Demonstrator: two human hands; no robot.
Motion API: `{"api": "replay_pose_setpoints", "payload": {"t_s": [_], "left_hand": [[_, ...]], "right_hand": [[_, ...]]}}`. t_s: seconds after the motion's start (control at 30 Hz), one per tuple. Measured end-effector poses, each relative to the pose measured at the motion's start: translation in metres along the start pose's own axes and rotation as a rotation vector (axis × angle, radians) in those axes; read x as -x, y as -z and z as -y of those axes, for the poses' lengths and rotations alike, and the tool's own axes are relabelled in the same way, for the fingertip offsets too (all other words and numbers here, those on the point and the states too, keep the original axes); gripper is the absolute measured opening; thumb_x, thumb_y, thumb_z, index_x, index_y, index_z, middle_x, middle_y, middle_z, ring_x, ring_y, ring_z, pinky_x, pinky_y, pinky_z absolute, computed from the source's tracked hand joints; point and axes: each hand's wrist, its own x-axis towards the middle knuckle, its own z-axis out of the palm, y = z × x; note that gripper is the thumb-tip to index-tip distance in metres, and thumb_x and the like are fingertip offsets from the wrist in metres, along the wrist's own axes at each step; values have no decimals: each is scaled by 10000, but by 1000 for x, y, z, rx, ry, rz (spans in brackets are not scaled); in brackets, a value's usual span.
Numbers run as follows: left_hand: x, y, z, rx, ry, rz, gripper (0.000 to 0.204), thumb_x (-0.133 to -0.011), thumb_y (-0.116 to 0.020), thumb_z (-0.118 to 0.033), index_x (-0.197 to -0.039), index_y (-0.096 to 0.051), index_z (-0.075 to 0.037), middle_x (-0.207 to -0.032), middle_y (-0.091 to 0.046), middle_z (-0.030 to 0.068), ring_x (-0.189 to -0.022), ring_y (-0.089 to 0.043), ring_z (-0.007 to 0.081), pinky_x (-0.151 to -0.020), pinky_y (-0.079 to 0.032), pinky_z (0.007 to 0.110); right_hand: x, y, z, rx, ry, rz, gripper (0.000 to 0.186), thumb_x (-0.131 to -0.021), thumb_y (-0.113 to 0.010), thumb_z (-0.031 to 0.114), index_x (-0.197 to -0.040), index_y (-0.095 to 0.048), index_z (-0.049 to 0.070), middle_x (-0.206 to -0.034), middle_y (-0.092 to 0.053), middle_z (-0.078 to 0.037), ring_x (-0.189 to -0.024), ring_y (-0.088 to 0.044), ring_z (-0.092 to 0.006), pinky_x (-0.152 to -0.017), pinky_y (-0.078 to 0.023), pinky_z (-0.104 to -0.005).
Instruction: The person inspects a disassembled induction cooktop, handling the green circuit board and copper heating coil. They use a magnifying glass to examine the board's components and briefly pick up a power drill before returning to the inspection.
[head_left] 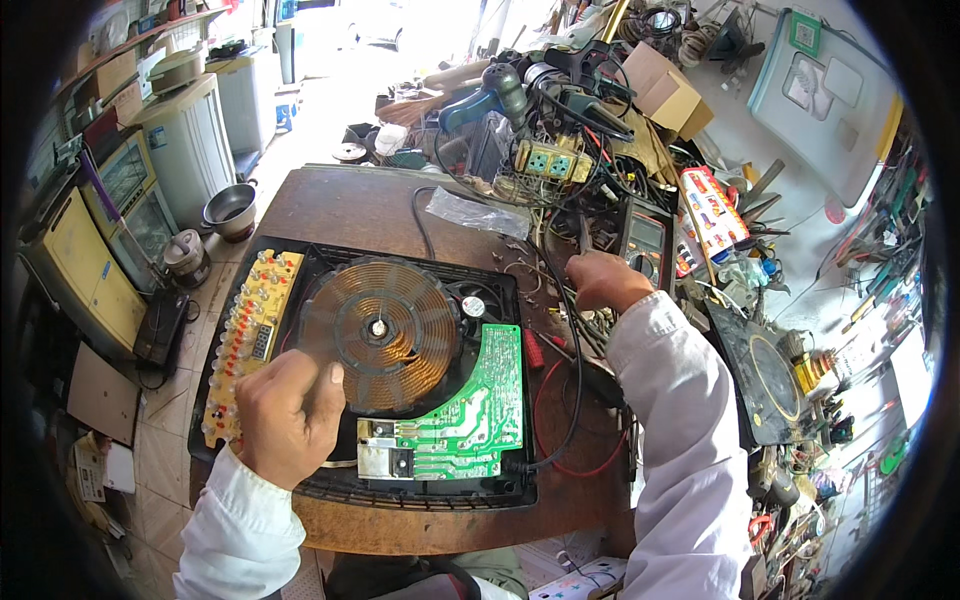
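An opened induction cooker base (460,493) lies on the table. In it are a round copper coil (420,345), a green circuit board (490,400) and, along the left side, a yellow control board (275,285) with small parts and a display. My left hand (290,415) is closed above the control board's near end and the coil's edge; its curled fingers hide anything inside. Beyond the base's right side, my right hand (605,280) is closed among cables, beside a multimeter (645,240). What it grips, if anything, is hidden.
Cables and a red test lead (540,410) run along the table's right side. A clear plastic bag (478,212) lies behind the base. Tools, a socket block (552,162) and a cardboard box (662,90) crowd the back right. A black glass plate (755,375) leans at right.
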Motion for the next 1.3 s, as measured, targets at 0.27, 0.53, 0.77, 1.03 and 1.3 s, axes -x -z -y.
{"api": "replay_pose_setpoints", "payload": {"t_s": [0.27, 0.53, 0.77, 1.03, 1.3], "left_hand": [[-2, 0, -3, -11, -1, -5, 274, -856, -700, -57, -675, -501, -10, -608, -506, 146, -525, -536, 348, -482, -385, 404], [-1, 1, 0, -15, -15, -14, 301, -848, -714, -60, -660, -483, -14, -583, -477, 135, -487, -506, 317, -465, -367, 399], [0, 1, 1, -9, 3, -22, 332, -845, -724, -67, -640, -468, -17, -576, -470, 135, -483, -504, 313, -462, -362, 396], [1, 1, 1, 17, -5, 2, 342, -886, -687, -45, -678, -417, -8, -582, -402, 111, -489, -430, 251, -484, -324, 382], [-1, 3, 0, -44, -11, 11, 311, -820, -731, -63, -639, -480, -28, -577, -479, 130, -485, -516, 325, -458, -366, 406]], "right_hand": [[-11, -11, -41, -102, 242, -407, 214, -777, -583, 114, -924, -634, -32, -999, -680, -279, -997, -632, -484, -865, -520, -510], [17, 24, -20, -576, 192, -585, 176, -867, -614, 92, -979, -642, -40, -853, -674, -275, -807, -675, -433, -717, -515, -470], [58, 56, -20, -1757, 272, -51, 299, -891, -600, -7, -1179, -633, -79, -956, -710, -123, -773, -695, -194, -709, -594, -335], [22, 46, -29, -1355, 27, -659, 209, -956, -693, 123, -1091, -673, -36, -864, -703, -55, -718, -650, -127, -656, -532, -263], [-67, 5, -34, -1356, -36, -630, 424, -909, -719, 242, -988, -628, -164, -762, -658, -155, -698, -595, -233, -661, -474, -384]]}}
